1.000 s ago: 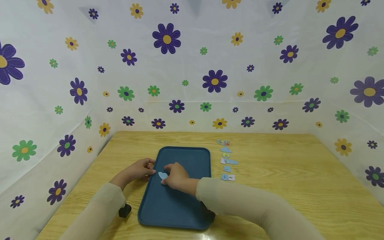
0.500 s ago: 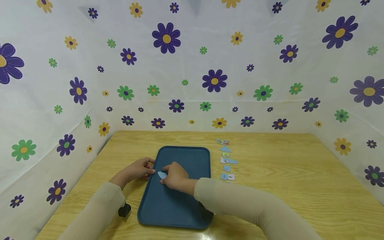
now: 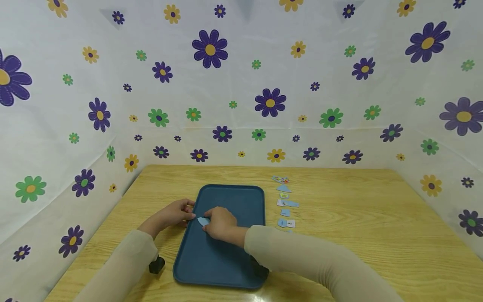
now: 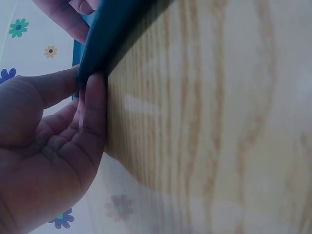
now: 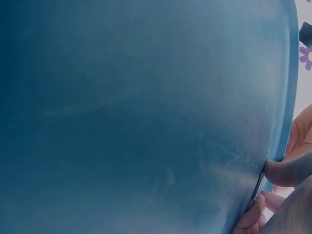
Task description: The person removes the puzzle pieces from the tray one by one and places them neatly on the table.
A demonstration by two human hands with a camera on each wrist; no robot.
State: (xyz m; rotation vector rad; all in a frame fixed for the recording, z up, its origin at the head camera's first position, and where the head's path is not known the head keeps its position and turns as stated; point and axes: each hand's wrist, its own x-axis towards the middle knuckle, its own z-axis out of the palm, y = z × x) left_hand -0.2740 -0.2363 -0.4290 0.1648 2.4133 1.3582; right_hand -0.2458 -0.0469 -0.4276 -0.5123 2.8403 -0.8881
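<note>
A dark blue tray [image 3: 226, 268] lies on the wooden table in the head view. My left hand [image 3: 177, 212] grips its left rim; the left wrist view shows the thumb on top of the rim [image 4: 90, 61] and the fingers beneath. Over the tray's left side, my right hand [image 3: 222, 223] pinches a small flat light blue piece [image 3: 203, 221], its pointed end toward the left rim. Most of that piece is hidden by the fingers. The right wrist view is filled by the tray's surface [image 5: 146, 107], with fingers of both hands at the lower right.
Right of the tray, several small flat cut-out pieces stand in a column, among them a light blue triangle [image 3: 284, 188] and a blue-and-white piece [image 3: 287, 203]. My right sleeve [image 3: 294, 247] crosses the tray's right edge. A flowered cloth [image 3: 241, 84] encloses the table's back and sides.
My right hand and the light blue piece have shifted only very slightly. The right forearm has moved a little left, uncovering a bit of blue beside the sleeve. The left hand keeps its place.
</note>
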